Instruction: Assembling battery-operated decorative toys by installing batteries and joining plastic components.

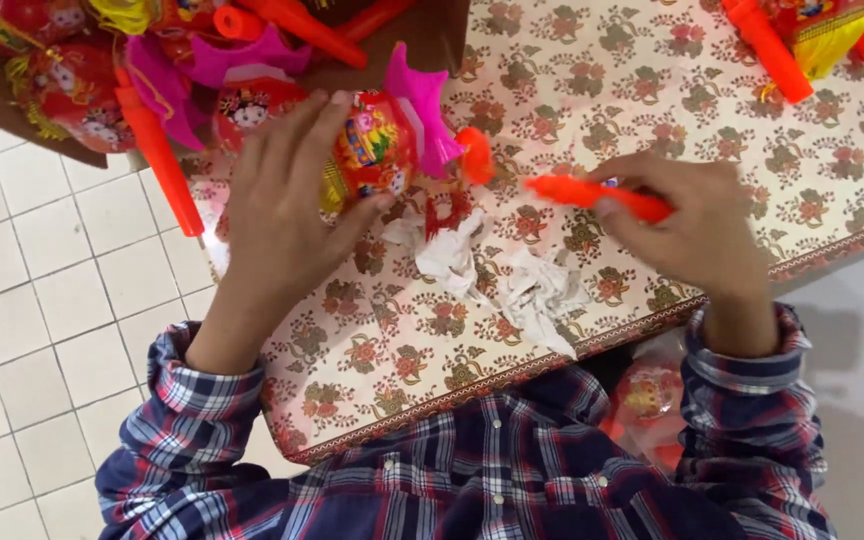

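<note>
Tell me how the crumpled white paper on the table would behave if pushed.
The white paper looks thin and crumpled, so it is probably very light and floppy. It would likely slide or deform rather than roll across the cloth. Its ragged edges suggest it tears easily.

Bright even light, slight motion blur

I see a table (752, 150) covered by a cloth printed with red and green flowers and edged with a patterned border. Left of it, I see a floor (22, 330) of pale square tiles, evenly lit.
</note>
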